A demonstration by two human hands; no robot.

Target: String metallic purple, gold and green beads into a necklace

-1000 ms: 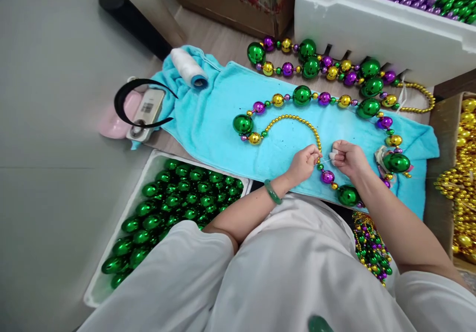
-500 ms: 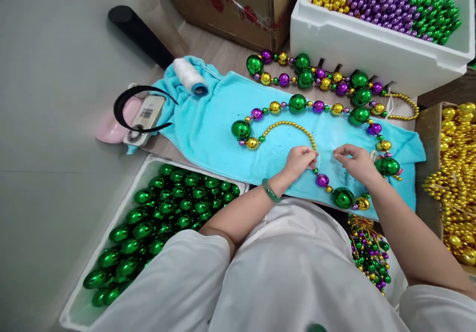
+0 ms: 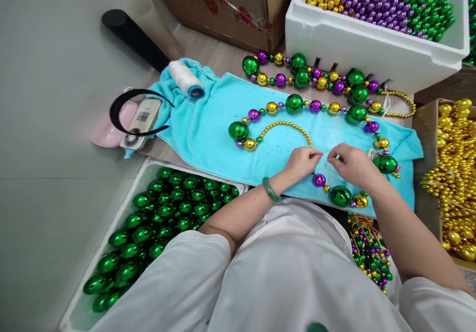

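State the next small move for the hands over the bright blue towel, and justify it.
Probably bring the bare right hand to the bare left hand: their fingertips face each other across a narrow gap, the left hand hiding part of the strand of shiny green, purple and gold beads. The left fingertips look pinched; I cannot tell if they hold anything.

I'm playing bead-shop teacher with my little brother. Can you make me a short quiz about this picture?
1. True or false: the left hand and the right hand are apart, not touching each other.

2. Which colour are the big beads in the white tray beside the left arm?
A) Gold
B) Green
C) Purple

3. Fill in the blank: the bead string nearest the hands lies on a ____ towel.

Key: 1. True. 2. B. 3. Turquoise.
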